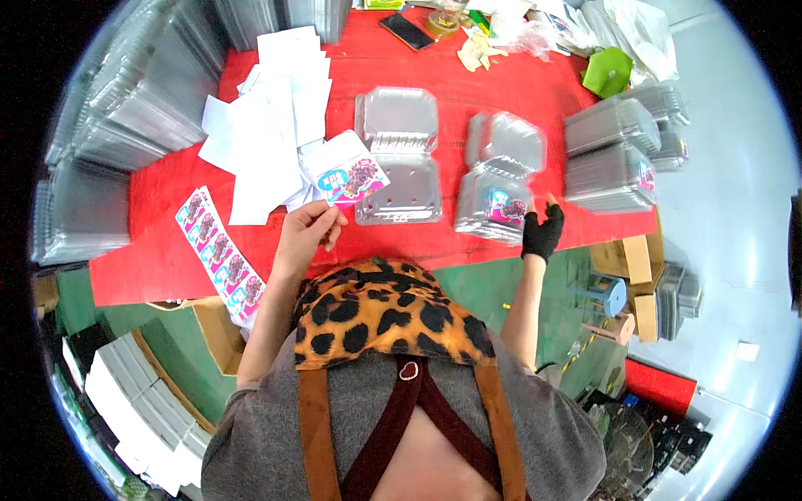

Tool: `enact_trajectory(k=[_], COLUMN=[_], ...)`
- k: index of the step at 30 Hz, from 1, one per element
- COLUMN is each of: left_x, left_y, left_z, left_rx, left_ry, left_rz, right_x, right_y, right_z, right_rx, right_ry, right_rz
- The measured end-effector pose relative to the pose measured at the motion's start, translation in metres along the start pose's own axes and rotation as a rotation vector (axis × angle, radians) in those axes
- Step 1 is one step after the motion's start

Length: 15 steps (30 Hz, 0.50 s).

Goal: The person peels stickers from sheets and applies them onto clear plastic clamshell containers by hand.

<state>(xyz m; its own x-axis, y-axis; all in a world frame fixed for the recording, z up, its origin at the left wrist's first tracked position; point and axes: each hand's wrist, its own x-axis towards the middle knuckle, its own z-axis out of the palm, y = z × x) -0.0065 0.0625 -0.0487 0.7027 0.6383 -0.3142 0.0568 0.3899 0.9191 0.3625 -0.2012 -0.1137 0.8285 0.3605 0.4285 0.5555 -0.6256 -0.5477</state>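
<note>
My left hand (311,235) pinches the lower edge of a printed label (361,177) showing dark fruit on blue and pink. The label overlaps the left edge of an open clear plastic clamshell box (401,188), which lies in front of me with its lid folded back. My right hand (543,231), in a black fingerless glove, has its fingers apart at the right edge of a second stack of clear clamshells (480,204). A similar label (507,207) sits on that stack's top box. Whether the right fingertips touch the box, I cannot tell.
Loose white backing papers (267,142) pile up left of the clamshells. A strip of labels (219,250) hangs over the table's front edge. Tall clamshell stacks (154,92) stand at left, and more stacks (610,175) at right. A phone (407,31) lies at the back.
</note>
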Motion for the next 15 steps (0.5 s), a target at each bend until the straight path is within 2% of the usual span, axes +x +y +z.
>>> enact_trajectory(k=[1, 2, 4, 5, 8, 11, 15], left_x=[-0.002, -0.003, -0.009, -0.012, -0.016, -0.019, -0.02], left_y=[0.0, 0.001, 0.012, 0.015, 0.017, 0.012, 0.011], left_z=[0.0, 0.002, 0.011, 0.017, 0.028, 0.029, 0.028], left_rx=[0.061, 0.072, 0.139, 0.172, 0.124, 0.117, 0.094], left_ry=[-0.01, -0.019, 0.003, 0.013, 0.066, 0.089, 0.064], left_rz=[0.025, 0.05, 0.078, 0.091, 0.138, 0.173, 0.181], right_x=[0.0, -0.006, -0.02, -0.027, -0.045, -0.056, -0.059], right_y=[-0.047, -0.062, -0.143, -0.18, -0.247, -0.269, -0.273], right_z=[-0.005, 0.007, 0.002, -0.003, -0.006, 0.004, 0.006], right_rx=[0.23, 0.343, 0.505, 0.435, 0.601, 0.561, 0.409], right_ry=[-0.093, -0.106, -0.281, -0.357, -0.519, -0.522, -0.557], right_rz=[0.049, -0.078, -0.276, -0.398, -0.659, -0.83, -0.872])
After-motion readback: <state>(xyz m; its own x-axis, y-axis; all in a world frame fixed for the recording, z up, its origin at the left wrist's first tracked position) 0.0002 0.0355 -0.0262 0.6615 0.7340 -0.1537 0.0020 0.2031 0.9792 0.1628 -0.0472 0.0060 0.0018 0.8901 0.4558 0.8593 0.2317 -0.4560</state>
